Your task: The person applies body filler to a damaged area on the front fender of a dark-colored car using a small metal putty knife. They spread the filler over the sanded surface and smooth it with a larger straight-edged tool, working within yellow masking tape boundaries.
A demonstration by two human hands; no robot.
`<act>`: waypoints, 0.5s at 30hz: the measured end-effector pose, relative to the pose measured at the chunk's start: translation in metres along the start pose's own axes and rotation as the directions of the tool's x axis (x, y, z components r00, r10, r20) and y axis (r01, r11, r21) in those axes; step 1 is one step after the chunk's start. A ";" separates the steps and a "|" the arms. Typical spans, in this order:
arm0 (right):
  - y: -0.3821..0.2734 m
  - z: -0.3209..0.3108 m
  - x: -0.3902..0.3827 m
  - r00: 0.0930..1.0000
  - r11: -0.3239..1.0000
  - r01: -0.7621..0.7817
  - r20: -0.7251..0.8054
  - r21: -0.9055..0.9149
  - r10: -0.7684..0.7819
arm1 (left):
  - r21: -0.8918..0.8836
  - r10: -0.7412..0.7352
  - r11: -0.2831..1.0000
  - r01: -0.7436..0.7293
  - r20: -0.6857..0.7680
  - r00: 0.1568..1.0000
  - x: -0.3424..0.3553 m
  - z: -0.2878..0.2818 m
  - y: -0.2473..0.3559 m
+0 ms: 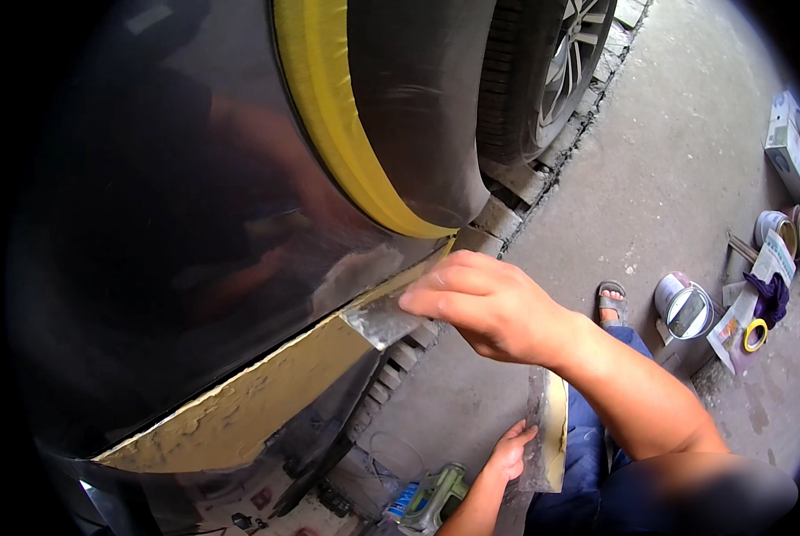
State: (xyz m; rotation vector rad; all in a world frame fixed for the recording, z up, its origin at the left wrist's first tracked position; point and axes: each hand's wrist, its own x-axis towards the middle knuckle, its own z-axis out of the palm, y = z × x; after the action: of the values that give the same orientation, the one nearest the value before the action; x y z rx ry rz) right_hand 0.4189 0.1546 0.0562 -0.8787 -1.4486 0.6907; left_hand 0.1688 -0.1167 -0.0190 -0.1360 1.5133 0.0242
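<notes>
My right hand [485,304] pinches a clear, flexible putty spreader [380,323] and presses it against the lower side of a dark car. Under and beside the spreader, a long strip of tan body filler [257,393] covers the sill, with a rough, ridged surface. Yellow masking tape [328,116] follows the edge of the wheel arch, ending close to my right fingers. Lower down, my left hand [510,454] grips the edge of a mixing board [540,464], thumb on its face. Cream-coloured putty [555,420] lies along the board's far side from that hand.
A car wheel [543,80] stands past the arch. On the concrete floor at right are a paint can [683,304], a newspaper [731,335], a yellow tape roll [755,335], a purple cloth [769,297] and a box [786,143]. A green jug [437,498] stands below the sill.
</notes>
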 end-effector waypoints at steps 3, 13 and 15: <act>-0.006 -0.002 -0.025 0.994 0.999 -0.038 -0.099 -0.015 0.036 | 0.007 -0.021 1.000 0.021 0.004 1.000 0.018 -0.022 -0.018; -0.006 -0.006 -0.113 0.892 0.886 -0.452 -0.054 -0.106 0.449 | -0.011 -0.030 1.000 0.030 -0.003 1.000 0.004 -0.012 -0.013; -0.007 -0.013 -0.126 0.890 0.879 -0.453 -0.011 -0.153 0.456 | -0.051 -0.024 0.998 0.024 0.013 1.000 -0.006 -0.004 -0.002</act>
State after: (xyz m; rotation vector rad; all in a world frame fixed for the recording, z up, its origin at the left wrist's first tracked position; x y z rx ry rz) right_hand 0.4264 0.0438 -0.0045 -1.3597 -1.3370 0.9501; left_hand 0.1647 -0.1190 -0.0133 -0.1946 1.4990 0.0443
